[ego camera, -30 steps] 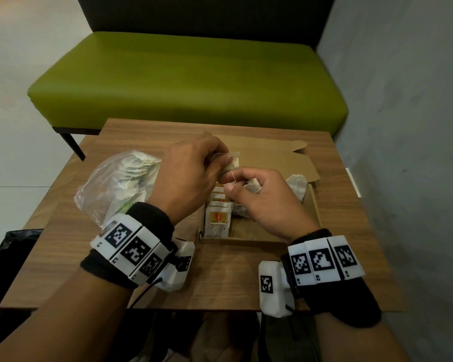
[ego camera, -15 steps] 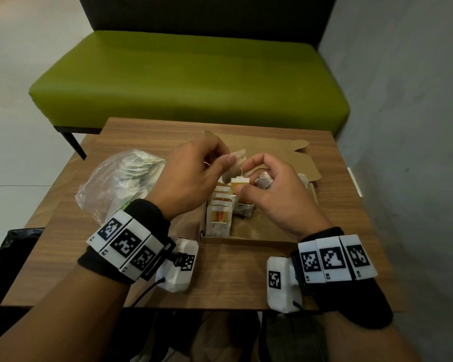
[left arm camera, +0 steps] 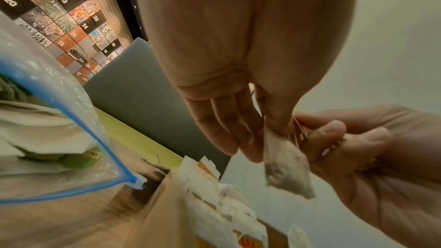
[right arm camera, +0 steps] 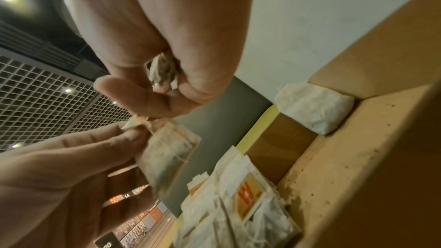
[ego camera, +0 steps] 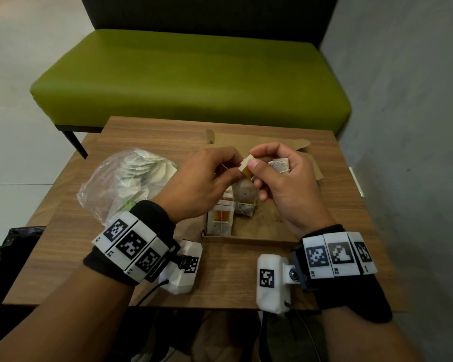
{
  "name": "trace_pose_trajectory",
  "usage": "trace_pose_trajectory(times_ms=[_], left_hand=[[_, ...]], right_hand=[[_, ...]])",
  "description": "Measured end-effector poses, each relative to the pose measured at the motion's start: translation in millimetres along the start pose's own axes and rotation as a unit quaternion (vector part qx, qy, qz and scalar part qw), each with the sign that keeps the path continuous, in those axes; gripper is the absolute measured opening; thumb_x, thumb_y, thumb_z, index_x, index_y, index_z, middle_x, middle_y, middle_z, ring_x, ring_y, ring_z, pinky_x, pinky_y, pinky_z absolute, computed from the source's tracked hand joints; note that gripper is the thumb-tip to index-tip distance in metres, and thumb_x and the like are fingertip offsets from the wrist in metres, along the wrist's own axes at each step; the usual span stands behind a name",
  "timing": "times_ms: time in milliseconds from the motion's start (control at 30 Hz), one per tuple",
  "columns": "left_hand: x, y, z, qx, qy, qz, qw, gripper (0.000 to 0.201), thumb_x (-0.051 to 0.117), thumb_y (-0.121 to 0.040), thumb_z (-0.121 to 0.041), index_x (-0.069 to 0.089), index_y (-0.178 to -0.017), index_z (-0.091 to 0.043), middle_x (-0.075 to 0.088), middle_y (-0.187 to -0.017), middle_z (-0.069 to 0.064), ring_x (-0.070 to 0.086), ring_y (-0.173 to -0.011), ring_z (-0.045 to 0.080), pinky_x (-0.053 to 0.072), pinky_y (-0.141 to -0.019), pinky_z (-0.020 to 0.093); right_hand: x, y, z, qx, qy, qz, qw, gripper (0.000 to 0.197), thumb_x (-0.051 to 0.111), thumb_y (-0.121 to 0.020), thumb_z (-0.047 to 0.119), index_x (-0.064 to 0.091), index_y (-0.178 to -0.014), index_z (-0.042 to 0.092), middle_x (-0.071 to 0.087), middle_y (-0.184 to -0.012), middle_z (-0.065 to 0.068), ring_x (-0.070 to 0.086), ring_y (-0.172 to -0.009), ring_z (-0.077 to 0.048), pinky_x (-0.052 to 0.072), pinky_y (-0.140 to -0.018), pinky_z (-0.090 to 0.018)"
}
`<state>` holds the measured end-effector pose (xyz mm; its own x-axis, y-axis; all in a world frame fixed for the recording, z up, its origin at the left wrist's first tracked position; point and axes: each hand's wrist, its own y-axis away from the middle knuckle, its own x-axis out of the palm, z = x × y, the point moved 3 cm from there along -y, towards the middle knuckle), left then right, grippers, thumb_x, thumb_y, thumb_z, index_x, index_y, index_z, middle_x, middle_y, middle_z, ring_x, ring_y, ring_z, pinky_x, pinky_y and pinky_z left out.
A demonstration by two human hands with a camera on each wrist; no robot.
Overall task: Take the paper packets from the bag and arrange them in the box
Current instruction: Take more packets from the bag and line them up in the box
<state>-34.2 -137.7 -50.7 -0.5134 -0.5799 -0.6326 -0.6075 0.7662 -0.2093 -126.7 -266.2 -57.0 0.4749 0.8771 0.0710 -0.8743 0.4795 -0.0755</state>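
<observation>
Paper packets (ego camera: 221, 218), thin and crinkled with orange-yellow tags, stand in a row at the left of the shallow cardboard box (ego camera: 256, 240) on our wood-grain surface (ego camera: 71, 246). Our left hand (ego camera: 203, 186) and right hand (ego camera: 285, 184) pinch one hanging packet (left arm camera: 287, 169) together; only the right wrist view shows another crumpled in the right palm. More fill the clear plastic bag (ego camera: 126, 184), blurred.

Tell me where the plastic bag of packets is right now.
In the head view, the plastic bag lies on the table's left side, beside the left hand and left of the box.
</observation>
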Motion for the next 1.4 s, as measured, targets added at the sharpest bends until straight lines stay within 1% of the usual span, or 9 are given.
trace_pose_trajectory(times_ms=[133,233,367,500,567,767,933,1133,1400], left_hand=[[2.5,0.9,-5.0,-0.002,0.044,0.02,0.999,0.012,0.059,-0.099,-0.018,0.069,-0.094,-0.015,0.065,-0.075,-0.008,0.056,-0.067,0.001,0.038,-0.061,0.01],[4.6,2.1,-9.5,-0.014,0.086,0.032,0.996,0.013,0.056,-0.1,-0.018,0.068,-0.098,-0.013,0.067,-0.08,-0.001,0.058,-0.071,0.006,0.044,-0.064,0.016],[7.5,4.0,-10.8,-0.035,0.151,0.05,0.987,0.011,0.063,-0.096,-0.016,0.067,-0.106,-0.01,0.059,-0.066,-0.02,0.056,-0.064,-0.002,0.047,-0.065,0.015],[8.0,3.5,-6.1,-0.059,0.205,0.05,0.976,0.011,0.065,-0.094,-0.013,0.065,-0.105,-0.01,0.068,-0.087,0.009,0.07,-0.085,0.024,0.058,-0.087,0.048],[8.3,3.5,-3.4,-0.074,0.21,0.048,0.974,0.009,0.062,-0.096,-0.012,0.063,-0.104,-0.007,0.069,-0.099,0.017,0.07,-0.094,0.032,0.056,-0.089,0.054],[2.4,4.6,-1.7,-0.086,0.22,0.058,0.97,0.013,0.049,-0.103,-0.012,0.061,-0.099,-0.012,0.06,-0.089,0.004,0.06,-0.077,0.015,0.053,-0.073,0.036],[-2.3,5.6,0.8,-0.077,0.255,0.079,0.961,0.016,0.048,-0.098,-0.021,0.062,-0.105,-0.015,0.06,-0.097,0.025,0.055,-0.086,0.029,0.049,-0.079,0.052],[0.7,5.6,2.5,-0.086,0.29,0.085,0.949,0.019,0.039,-0.105,-0.005,0.057,-0.101,-0.01,0.059,-0.089,0.008,0.05,-0.082,0.022,0.043,-0.076,0.035],[9.8,2.6,5.0,-0.104,0.349,0.052,0.93,0.012,0.049,-0.097,-0.015,0.052,-0.109,-0.019,0.051,-0.084,0.003,0.049,-0.069,0.008,0.043,-0.064,0.023]], right_hand=[[0.0,-1.5,0.1,0.011,-0.035,-0.027,0.999,0.008,0.066,-0.093,0.001,0.065,-0.095,0.009,0.063,-0.077,-0.005,0.054,-0.055,-0.006,0.044,-0.041,-0.019],[-0.6,-1.5,0.2,0.023,-0.058,-0.044,0.997,0.006,0.066,-0.093,0.003,0.064,-0.096,0.008,0.064,-0.08,-0.008,0.056,-0.055,-0.006,0.046,-0.044,-0.018],[-1.9,-1.0,0.4,0.029,-0.075,-0.046,0.996,0.007,0.065,-0.094,0.004,0.064,-0.097,0.009,0.065,-0.075,-0.005,0.058,-0.055,-0.006,0.048,-0.047,-0.017],[-0.5,-1.0,0.1,0.034,-0.08,-0.038,0.995,0.007,0.064,-0.094,0.003,0.064,-0.099,0.008,0.064,-0.071,-0.003,0.059,-0.055,-0.006,0.047,-0.046,-0.017],[0.2,-1.4,0.2,0.035,-0.083,-0.033,0.995,0.007,0.064,-0.095,0.003,0.064,-0.099,0.008,0.064,-0.07,-0.001,0.057,-0.055,-0.005,0.046,-0.045,-0.017],[-3.7,-2.4,-2.0,0.045,-0.075,-0.037,0.995,0.008,0.062,-0.096,0.005,0.065,-0.094,0.012,0.058,-0.071,0.0,0.046,-0.053,-0.003,0.036,-0.041,-0.015],[-3.8,-3.3,-4.3,0.073,-0.1,-0.017,0.992,0.006,0.06,-0.097,0.005,0.064,-0.096,0.01,0.057,-0.07,0.001,0.044,-0.053,-0.002,0.036,-0.04,-0.014],[-3.0,-3.1,-9.4,0.132,-0.146,0.02,0.98,0.008,0.059,-0.097,0.007,0.065,-0.098,0.012,0.054,-0.072,-0.001,0.043,-0.055,-0.003,0.036,-0.04,-0.013],[3.3,1.4,-6.4,0.112,-0.136,0.074,0.982,0.016,0.062,-0.094,0.004,0.064,-0.107,0.014,0.065,-0.077,0.0,0.057,-0.061,-0.005,0.046,-0.046,-0.015]])
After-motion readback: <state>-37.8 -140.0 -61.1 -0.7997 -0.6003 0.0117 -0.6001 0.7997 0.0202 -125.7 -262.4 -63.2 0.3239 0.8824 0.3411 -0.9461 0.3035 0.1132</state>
